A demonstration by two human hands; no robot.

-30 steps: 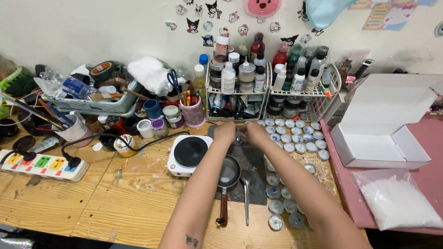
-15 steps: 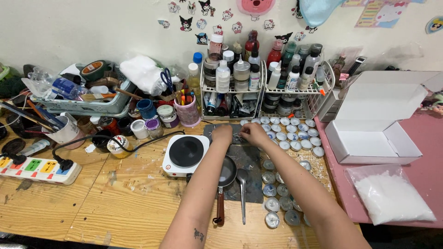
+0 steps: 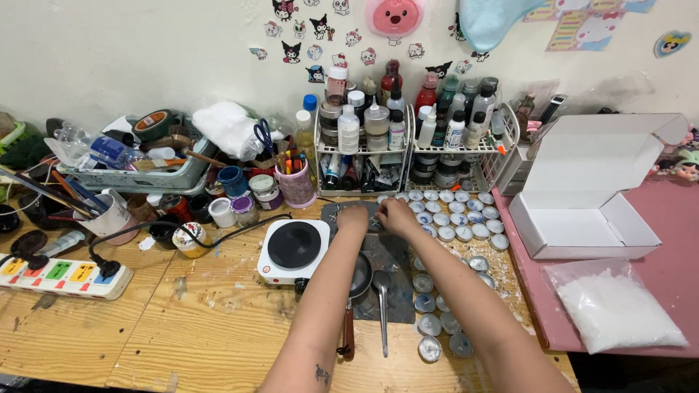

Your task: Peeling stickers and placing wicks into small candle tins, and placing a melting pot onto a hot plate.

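Left hand [image 3: 353,218] and right hand [image 3: 397,215] side by side at 12 o'clock edge of dark mat [image 3: 389,251], fingers curled together around small metal piece [image 3: 377,218] between them; exact grip too small to tell. Pan [image 3: 359,276] and spoon [image 3: 382,284] at 6 o'clock of hands. Hotplate [image 3: 294,249] at 8 o'clock. Tins [image 3: 455,218] at 3 o'clock. White box [image 3: 590,211] far right on table [image 3: 182,320].

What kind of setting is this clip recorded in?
Probably a home craft bench, perhaps for candle making. A wooden table holds a small electric hotplate, rows of little metal cups, a wire rack of bottles and a bag of white flakes. Cartoon stickers dot the wall.
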